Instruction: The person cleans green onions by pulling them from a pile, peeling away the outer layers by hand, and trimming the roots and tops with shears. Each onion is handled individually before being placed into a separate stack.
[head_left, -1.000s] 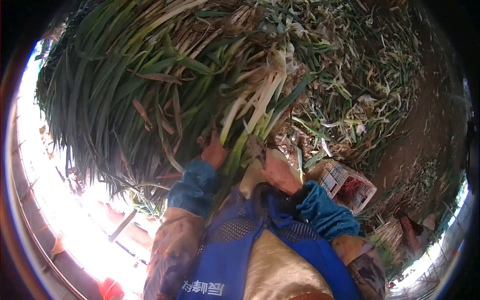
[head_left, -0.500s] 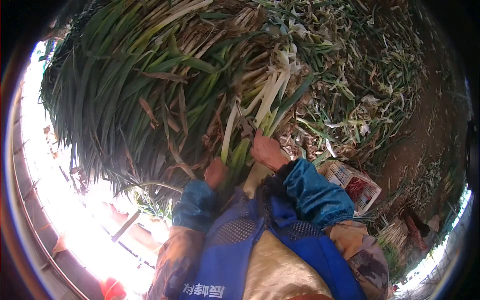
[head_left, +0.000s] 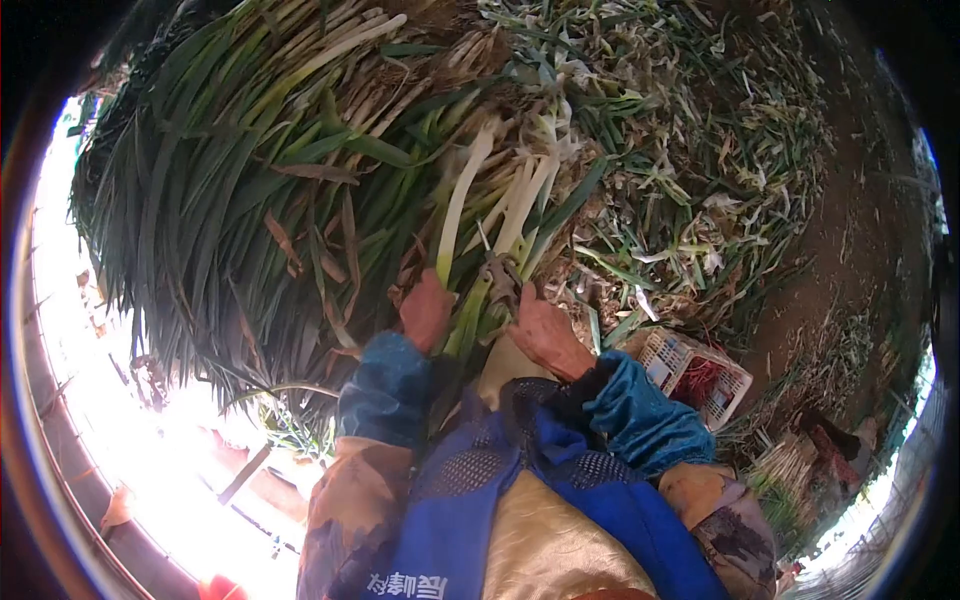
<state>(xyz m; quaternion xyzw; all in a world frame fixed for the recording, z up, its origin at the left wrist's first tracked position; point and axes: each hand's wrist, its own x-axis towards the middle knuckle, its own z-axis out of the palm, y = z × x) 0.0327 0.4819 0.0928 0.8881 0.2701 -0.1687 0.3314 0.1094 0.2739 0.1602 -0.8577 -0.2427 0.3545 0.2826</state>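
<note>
My left hand (head_left: 427, 310) is wrapped round the green part of a leek (head_left: 461, 195), whose pale stalk points up and away from me. In my right hand (head_left: 545, 335) is a grey blow gun (head_left: 502, 272) with a thin metal nozzle aimed toward the leek's stalk; the fingers hide part of its body. The leek's root end looks blurred. Just right of it, several white-stalked leeks (head_left: 525, 205) lie side by side. Green leaves (head_left: 466, 325) hang down between my hands, over my lap.
A large heap of unpeeled leeks (head_left: 215, 190) spreads across the left. Stripped skins and leaf scraps (head_left: 700, 180) cover the ground at the right. A white plastic basket (head_left: 728, 392) holding red strands stands by my right forearm. Bundled stalks (head_left: 785, 470) lie farther right.
My left hand has moved up with the leek, whose stalk now stands higher. My right hand and the blow gun have shifted slightly down and right. The view has shifted a little.
</note>
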